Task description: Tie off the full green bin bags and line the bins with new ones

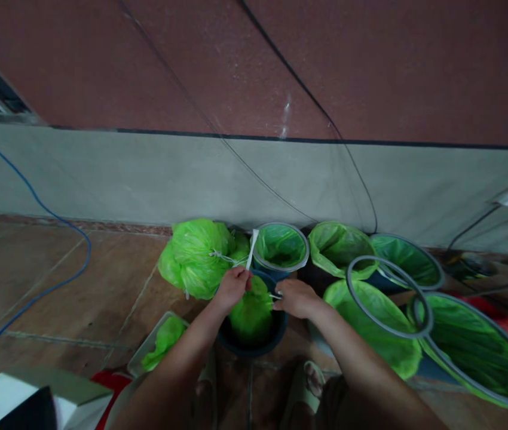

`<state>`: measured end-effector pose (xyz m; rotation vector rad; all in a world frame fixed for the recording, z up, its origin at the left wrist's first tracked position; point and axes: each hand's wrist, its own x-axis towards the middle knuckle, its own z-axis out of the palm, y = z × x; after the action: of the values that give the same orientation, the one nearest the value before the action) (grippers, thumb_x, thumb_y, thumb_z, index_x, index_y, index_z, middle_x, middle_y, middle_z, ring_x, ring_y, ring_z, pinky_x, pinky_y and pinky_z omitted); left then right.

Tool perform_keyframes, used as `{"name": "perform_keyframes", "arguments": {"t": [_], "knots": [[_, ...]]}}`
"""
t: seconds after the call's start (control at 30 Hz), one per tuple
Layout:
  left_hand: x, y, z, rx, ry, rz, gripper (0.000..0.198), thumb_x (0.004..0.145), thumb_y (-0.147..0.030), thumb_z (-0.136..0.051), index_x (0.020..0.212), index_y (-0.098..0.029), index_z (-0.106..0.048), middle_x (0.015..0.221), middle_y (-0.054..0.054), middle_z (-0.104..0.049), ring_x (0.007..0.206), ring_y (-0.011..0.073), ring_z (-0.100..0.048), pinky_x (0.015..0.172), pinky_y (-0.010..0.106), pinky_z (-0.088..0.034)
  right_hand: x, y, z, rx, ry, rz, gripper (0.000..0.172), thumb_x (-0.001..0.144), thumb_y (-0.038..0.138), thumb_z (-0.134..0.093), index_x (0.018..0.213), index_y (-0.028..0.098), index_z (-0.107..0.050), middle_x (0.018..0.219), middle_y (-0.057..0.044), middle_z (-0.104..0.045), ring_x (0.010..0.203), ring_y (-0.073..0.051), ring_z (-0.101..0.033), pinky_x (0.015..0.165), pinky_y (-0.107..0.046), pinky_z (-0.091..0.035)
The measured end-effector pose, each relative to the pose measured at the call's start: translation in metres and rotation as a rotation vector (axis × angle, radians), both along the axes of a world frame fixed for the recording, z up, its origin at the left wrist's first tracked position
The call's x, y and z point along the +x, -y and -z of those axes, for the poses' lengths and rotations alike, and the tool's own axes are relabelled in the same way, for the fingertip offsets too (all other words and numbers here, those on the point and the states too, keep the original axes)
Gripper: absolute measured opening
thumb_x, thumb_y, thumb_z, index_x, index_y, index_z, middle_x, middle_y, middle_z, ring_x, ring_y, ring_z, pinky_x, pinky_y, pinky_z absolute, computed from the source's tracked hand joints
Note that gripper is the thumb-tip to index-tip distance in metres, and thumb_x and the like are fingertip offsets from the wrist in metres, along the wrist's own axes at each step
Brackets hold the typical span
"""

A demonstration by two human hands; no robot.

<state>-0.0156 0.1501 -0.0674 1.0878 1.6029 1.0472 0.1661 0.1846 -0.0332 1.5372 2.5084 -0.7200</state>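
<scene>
A green plastic bag [250, 316] bulges up inside a dark blue bin [254, 351] on the floor in front of my feet. Above its left side, my left hand [234, 288] is closed on a white strip [253, 246], which sticks up past my fingers. My right hand [297, 297] is closed at the bag's right side. Something thin and pale shows at those fingertips, too small to name. Just behind my left hand lie bulging green bags [200, 254], with thin white string ends on the front one.
Green-lined bins, among them a round one [305, 254], stand along the wall and to my right. A loose grey ring [351, 286] lies across two of them. At left are a tray [140, 358] with green plastic, a white box [25, 400] and a blue cable [41, 294].
</scene>
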Motion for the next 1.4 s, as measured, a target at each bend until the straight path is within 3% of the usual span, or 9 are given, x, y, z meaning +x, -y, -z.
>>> {"name": "perform_keyframes", "arguments": {"t": [0.1,0.27,0.4,0.5,0.63,0.9,1.03,1.17,1.4], "knots": [[0.002,0.001,0.002,0.002,-0.034,0.03,0.023,0.082,-0.028,-0.045,0.066,-0.018,-0.059,0.053,-0.002,-0.053,0.051,0.0119,-0.049,0.054,0.025,-0.036,-0.007,0.009,-0.004,-0.07,0.021,-0.076,0.007,0.065,0.019,-0.073,0.062,0.015,-0.067,0.072,-0.01,-0.069,0.07,-0.022,-0.063,0.059,-0.028,-0.039],[0.003,0.001,0.001,0.002,-0.057,0.098,0.024,0.079,-0.029,-0.046,0.066,-0.017,-0.062,0.049,-0.004,-0.049,0.048,0.011,-0.044,0.051,0.024,-0.032,-0.01,0.0,-0.01,-0.312,-0.673,-0.029,0.031,0.086,0.037,-0.051,0.065,0.017,-0.064,0.055,0.001,-0.057,0.048,-0.009,-0.043,0.05,-0.023,-0.031],[0.003,-0.001,0.0,0.003,-0.032,0.081,0.027,0.08,-0.033,-0.044,0.069,-0.017,-0.063,0.049,-0.004,-0.048,0.048,0.0109,-0.043,0.051,0.024,-0.031,-0.01,-0.007,-0.003,-0.171,-0.628,0.025,0.03,0.081,0.034,-0.057,0.055,0.017,-0.06,0.053,0.001,-0.055,0.053,-0.01,-0.045,0.055,-0.024,-0.031],[0.002,-0.003,0.002,0.027,-0.055,0.074,0.026,0.08,-0.031,-0.044,0.067,-0.017,-0.061,0.049,-0.004,-0.048,0.049,0.0108,-0.043,0.052,0.024,-0.032,-0.011,-0.005,0.0,-0.332,-0.641,-0.082,0.031,0.084,0.036,-0.051,0.063,0.018,-0.063,0.056,0.001,-0.057,0.052,-0.01,-0.046,0.054,-0.024,-0.032],[0.002,-0.003,0.003,0.032,-0.056,0.067,0.025,0.079,-0.032,-0.045,0.066,-0.017,-0.061,0.049,-0.004,-0.047,0.048,0.0105,-0.043,0.052,0.024,-0.031,-0.014,-0.002,-0.001,-0.179,-0.559,0.05,0.029,0.08,0.032,-0.054,0.055,0.018,-0.058,0.054,0.0,-0.054,0.052,-0.011,-0.044,0.055,-0.025,-0.03],[0.003,0.0,-0.003,0.036,-0.02,0.016,0.023,0.08,-0.028,-0.046,0.073,-0.016,-0.064,0.048,-0.004,-0.047,0.047,0.0103,-0.043,0.05,0.024,-0.031,-0.018,-0.001,-0.001,-0.256,-0.682,0.137,0.031,0.079,0.036,-0.055,0.055,0.018,-0.056,0.052,0.001,-0.051,0.05,-0.009,-0.04,0.049,-0.022,-0.028],[0.002,0.0,-0.003,0.034,0.004,0.01,0.023,0.08,-0.028,-0.046,0.072,-0.017,-0.065,0.048,-0.004,-0.048,0.047,0.0103,-0.043,0.05,0.024,-0.031,-0.018,0.001,0.0,-0.54,-0.758,-0.005,0.032,0.084,0.044,-0.05,0.068,0.018,-0.061,0.057,0.002,-0.055,0.046,-0.008,-0.038,0.047,-0.022,-0.029],[0.002,0.0,-0.001,0.024,0.024,0.0,0.023,0.079,-0.031,-0.048,0.07,-0.017,-0.063,0.046,-0.005,-0.047,0.046,0.01,-0.042,0.05,0.024,-0.031,-0.018,-0.002,0.007,-0.226,-0.622,0.039,0.031,0.081,0.034,-0.055,0.055,0.018,-0.058,0.051,0.002,-0.053,0.049,-0.009,-0.043,0.051,-0.023,-0.029],[0.0,-0.002,-0.002,0.049,-0.077,-0.001,0.027,0.081,-0.033,-0.046,0.073,-0.017,-0.066,0.046,-0.005,-0.044,0.047,0.0111,-0.041,0.051,0.024,-0.031,-0.017,-0.008,0.007,-0.144,-0.545,-0.048,0.028,0.081,0.028,-0.052,0.058,0.017,-0.063,0.055,0.0,-0.058,0.054,-0.011,-0.048,0.055,-0.024,-0.031]]}}
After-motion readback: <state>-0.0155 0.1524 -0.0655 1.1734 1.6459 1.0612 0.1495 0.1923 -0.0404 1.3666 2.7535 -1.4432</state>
